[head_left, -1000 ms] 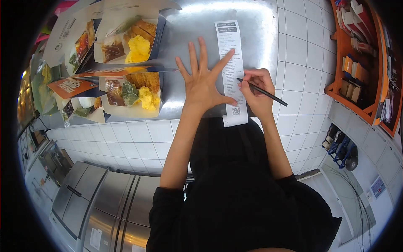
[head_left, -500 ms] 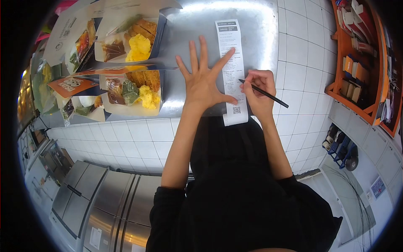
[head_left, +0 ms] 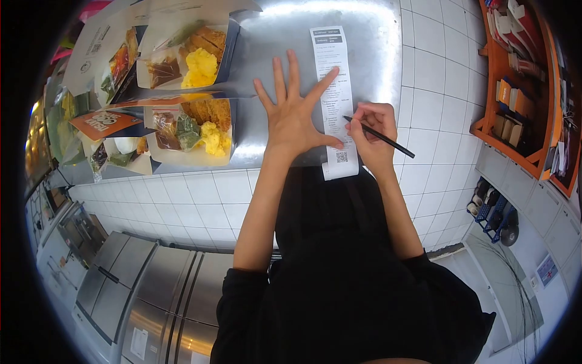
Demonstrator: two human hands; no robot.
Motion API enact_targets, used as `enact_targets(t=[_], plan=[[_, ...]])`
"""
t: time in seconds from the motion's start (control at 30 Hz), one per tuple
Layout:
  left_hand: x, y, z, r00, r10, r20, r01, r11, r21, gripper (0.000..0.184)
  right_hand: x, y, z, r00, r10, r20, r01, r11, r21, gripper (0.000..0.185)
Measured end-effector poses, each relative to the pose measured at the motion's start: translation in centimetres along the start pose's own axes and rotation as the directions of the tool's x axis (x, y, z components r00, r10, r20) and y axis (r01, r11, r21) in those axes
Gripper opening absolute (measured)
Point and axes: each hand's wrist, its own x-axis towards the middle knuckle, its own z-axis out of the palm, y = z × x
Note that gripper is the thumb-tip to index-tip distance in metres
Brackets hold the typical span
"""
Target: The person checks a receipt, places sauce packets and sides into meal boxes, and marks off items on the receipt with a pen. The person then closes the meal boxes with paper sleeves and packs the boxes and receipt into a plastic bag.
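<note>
A long printed receipt (head_left: pixel 330 54) lies on the steel table (head_left: pixel 267 24), its lower end curling over the near edge. My left hand (head_left: pixel 293 124) is spread flat, with the thumb and index finger resting on the receipt and the other fingers on the metal. A black pen (head_left: pixel 388 140) is pinched in my right hand (head_left: pixel 374 133), its tip at the receipt's right side around mid-length. Left of my left hand stand open food boxes, one box (head_left: pixel 188 60) above another box (head_left: pixel 194 130), each holding yellow egg, fried pieces and small bags.
More boxes and wrapped food sit at the far left, with an orange label (head_left: pixel 106 123) among them. An orange shelf (head_left: pixel 482 130) with packets and papers stands at the right. Steel refrigerators (head_left: pixel 163 285) are at the lower left, beyond white floor tiles (head_left: pixel 212 200).
The pen and my right hand have shifted very slightly. My left hand stays spread in place, and the boxes have not moved.
</note>
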Motion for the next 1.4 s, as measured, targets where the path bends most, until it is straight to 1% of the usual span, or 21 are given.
enact_targets(t=[0.03, 0.13, 0.23, 0.3, 0.33, 0.37, 0.47, 0.57, 0.67, 0.77, 0.87, 0.97, 1.07, 1.17, 1.27, 1.4], plan=[[-0.1, 0.0, 0.0, 1.000, -0.003, 0.001, 0.003, 1.000, -0.001, 0.128, -0.1, 0.0, -0.1, 1.000, 0.003, 0.024, -0.003, 1.000, -0.002, 0.034], [0.0, 0.0, 0.1, 1.000, -0.005, 0.000, 0.005, 1.000, -0.006, 0.126, -0.1, -0.3, 0.2, 0.999, 0.034, -0.011, -0.034, 0.999, 0.019, 0.032], [0.0, 0.0, 0.2, 1.000, -0.007, 0.000, 0.007, 1.000, -0.004, 0.127, -0.3, -0.3, 1.0, 1.000, 0.029, -0.012, -0.028, 0.997, 0.067, 0.032], [0.0, 0.1, 0.3, 1.000, -0.015, 0.006, 0.015, 1.000, 0.016, 0.131, -0.6, -0.2, 1.1, 0.999, 0.048, 0.008, -0.048, 0.998, 0.042, 0.032], [0.0, 0.1, 0.2, 1.000, -0.015, 0.005, 0.015, 1.000, 0.013, 0.131, -0.8, -0.2, 1.2, 0.998, 0.058, 0.019, -0.058, 0.998, 0.030, 0.032], [0.0, 0.1, 0.2, 1.000, -0.015, 0.005, 0.015, 1.000, 0.010, 0.130, -0.8, -0.4, 1.2, 0.999, 0.032, 0.000, -0.032, 0.999, 0.028, 0.032], [0.0, 0.0, 0.3, 1.000, -0.011, 0.007, 0.011, 1.000, 0.005, 0.130, -1.0, 0.0, 0.9, 0.998, 0.069, 0.012, -0.069, 0.997, 0.029, 0.033], [0.0, -0.1, 0.3, 1.000, -0.007, 0.002, 0.007, 1.000, 0.001, 0.129, -1.0, 0.2, 1.0, 1.000, 0.030, 0.002, -0.030, 0.999, 0.031, 0.031], [0.0, -0.1, 0.4, 1.000, -0.004, -0.006, 0.004, 1.000, 0.009, 0.129, -1.0, -0.1, 1.2, 0.995, 0.098, 0.015, -0.099, 0.994, 0.039, 0.027], [0.0, 0.0, 0.3, 1.000, -0.008, 0.011, 0.008, 1.000, 0.013, 0.128, -0.7, 0.0, 0.5, 0.994, 0.057, 0.095, -0.053, 0.997, -0.047, 0.023], [0.0, -0.1, 0.4, 1.000, -0.002, 0.006, 0.002, 1.000, 0.006, 0.129, -0.7, 0.3, 0.7, 1.000, 0.014, 0.017, -0.012, 0.997, -0.078, 0.022], [0.0, -0.1, 0.4, 1.000, 0.002, 0.002, -0.002, 1.000, -0.009, 0.131, -0.7, 0.0, 0.6, 0.999, 0.037, 0.024, -0.037, 0.999, 0.005, 0.022], [0.1, -0.2, 0.4, 1.000, 0.011, -0.009, -0.011, 1.000, -0.015, 0.132, -0.8, 0.0, 0.3, 0.998, 0.000, -0.058, -0.001, 1.000, -0.019, 0.022], [0.0, -0.3, 0.5, 1.000, 0.014, -0.010, -0.014, 1.000, -0.014, 0.132, -0.7, 0.5, -0.1, 1.000, -0.030, 0.006, 0.030, 0.998, -0.059, 0.028], [0.0, -0.2, 0.4, 1.000, 0.014, -0.011, -0.014, 1.000, -0.016, 0.132, -0.7, 0.4, -0.1, 0.999, -0.038, 0.031, 0.042, 0.989, -0.141, 0.029], [0.0, -0.2, 0.4, 1.000, 0.010, -0.007, -0.010, 1.000, -0.008, 0.132, -0.9, 0.3, 0.2, 0.999, -0.024, -0.036, 0.022, 0.999, -0.042, 0.028]])
